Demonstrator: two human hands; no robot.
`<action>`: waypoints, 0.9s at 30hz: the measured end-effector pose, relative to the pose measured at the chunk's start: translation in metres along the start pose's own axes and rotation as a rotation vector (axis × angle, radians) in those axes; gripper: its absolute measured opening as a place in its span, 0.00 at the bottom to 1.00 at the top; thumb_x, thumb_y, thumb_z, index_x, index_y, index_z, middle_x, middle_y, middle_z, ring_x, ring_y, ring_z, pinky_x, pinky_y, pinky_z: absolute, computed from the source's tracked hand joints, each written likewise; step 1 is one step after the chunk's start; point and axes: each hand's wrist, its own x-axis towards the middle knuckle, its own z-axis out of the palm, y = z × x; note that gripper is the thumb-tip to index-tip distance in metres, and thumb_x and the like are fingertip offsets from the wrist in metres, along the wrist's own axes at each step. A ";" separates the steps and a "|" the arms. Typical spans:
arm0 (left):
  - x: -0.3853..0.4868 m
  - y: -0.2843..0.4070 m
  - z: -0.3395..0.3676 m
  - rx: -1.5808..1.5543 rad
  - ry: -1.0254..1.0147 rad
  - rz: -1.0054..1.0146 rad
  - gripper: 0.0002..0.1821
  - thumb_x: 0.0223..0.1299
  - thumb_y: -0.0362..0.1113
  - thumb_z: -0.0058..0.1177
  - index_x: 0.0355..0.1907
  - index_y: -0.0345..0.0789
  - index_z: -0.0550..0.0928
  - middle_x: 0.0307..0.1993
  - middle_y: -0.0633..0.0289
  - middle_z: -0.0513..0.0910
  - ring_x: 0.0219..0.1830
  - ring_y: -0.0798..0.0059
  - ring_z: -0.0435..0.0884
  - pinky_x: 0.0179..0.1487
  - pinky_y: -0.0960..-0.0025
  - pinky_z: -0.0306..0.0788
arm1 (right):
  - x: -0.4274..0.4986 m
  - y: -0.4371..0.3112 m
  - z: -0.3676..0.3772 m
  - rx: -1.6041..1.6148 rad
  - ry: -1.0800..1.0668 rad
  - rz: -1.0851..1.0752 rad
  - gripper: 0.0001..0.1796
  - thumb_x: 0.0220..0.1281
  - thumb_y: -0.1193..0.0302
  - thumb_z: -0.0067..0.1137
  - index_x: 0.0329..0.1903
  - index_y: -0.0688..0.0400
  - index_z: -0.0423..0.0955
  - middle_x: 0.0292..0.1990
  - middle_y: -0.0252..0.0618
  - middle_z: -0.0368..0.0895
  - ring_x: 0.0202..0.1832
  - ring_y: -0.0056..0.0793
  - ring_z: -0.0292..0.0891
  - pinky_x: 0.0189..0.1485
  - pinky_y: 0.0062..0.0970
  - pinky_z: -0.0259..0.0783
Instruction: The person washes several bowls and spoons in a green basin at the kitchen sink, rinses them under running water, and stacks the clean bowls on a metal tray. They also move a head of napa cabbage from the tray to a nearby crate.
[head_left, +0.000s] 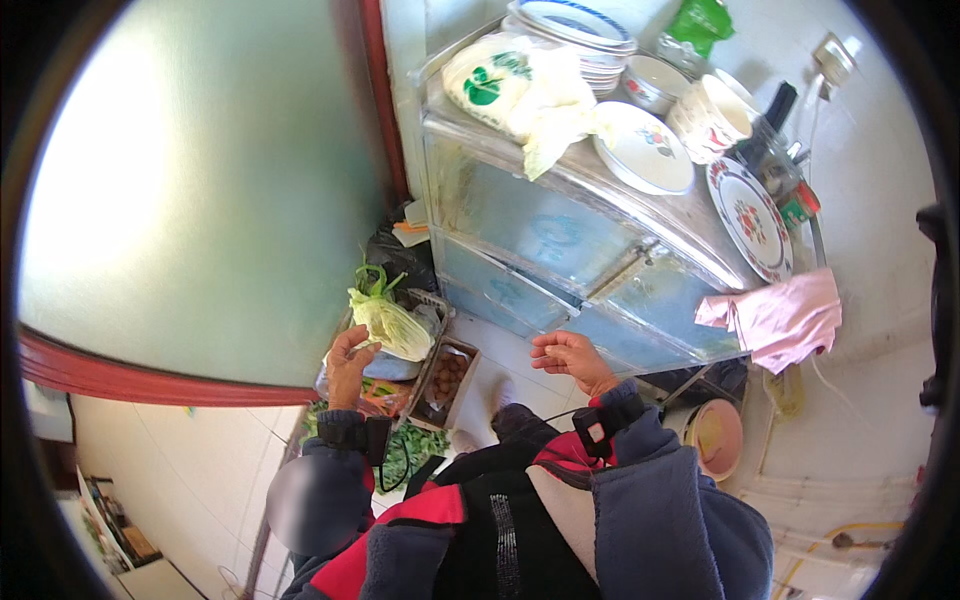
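Note:
My left hand (347, 367) is raised with its fingers bent and thumb apart, holding nothing. Just beyond its fingertips in the view is a napa cabbage (397, 326), lying on top of a filled crate (442, 315); whether the fingers touch the leaves I cannot tell. My right hand (576, 360) hovers in front of a cabinet with bluish panels (547, 225), palm turned inward and nothing in it. Between my hands, lower down, stands a cardboard box (465, 375) of round brown items (450, 373), too small to identify surely.
On the cabinet top are stacked plates (600, 52), a white bowl (645, 150), a plastic bag (487, 82) and a floral plate (750, 217). A pink cloth (787, 315) hangs over its corner. Leafy greens (412, 450) lie on the floor. A frosted-glass panel (225, 187) stands left.

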 end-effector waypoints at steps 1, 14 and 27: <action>0.001 0.010 0.001 0.028 0.004 0.051 0.19 0.52 0.31 0.50 0.49 0.31 0.72 0.45 0.58 0.74 0.44 0.71 0.76 0.47 0.72 0.69 | -0.005 -0.001 -0.002 0.010 0.004 -0.016 0.13 0.60 0.71 0.44 0.46 0.60 0.70 0.39 0.35 0.77 0.38 0.23 0.76 0.40 0.22 0.69; -0.018 0.018 0.079 -0.154 -0.009 -0.168 0.14 0.53 0.34 0.52 0.43 0.34 0.75 0.40 0.61 0.78 0.39 0.74 0.79 0.40 0.75 0.71 | 0.000 -0.170 -0.017 -0.850 0.649 -1.403 0.21 0.48 0.79 0.48 0.48 0.57 0.70 0.40 0.47 0.73 0.36 0.48 0.71 0.36 0.39 0.67; -0.091 -0.010 0.054 -0.164 0.192 -0.209 0.12 0.56 0.34 0.50 0.42 0.33 0.76 0.36 0.64 0.79 0.36 0.79 0.78 0.40 0.77 0.70 | 0.039 -0.260 -0.011 -1.226 0.698 -1.442 0.06 0.47 0.74 0.47 0.30 0.60 0.69 0.22 0.49 0.69 0.29 0.45 0.69 0.30 0.37 0.65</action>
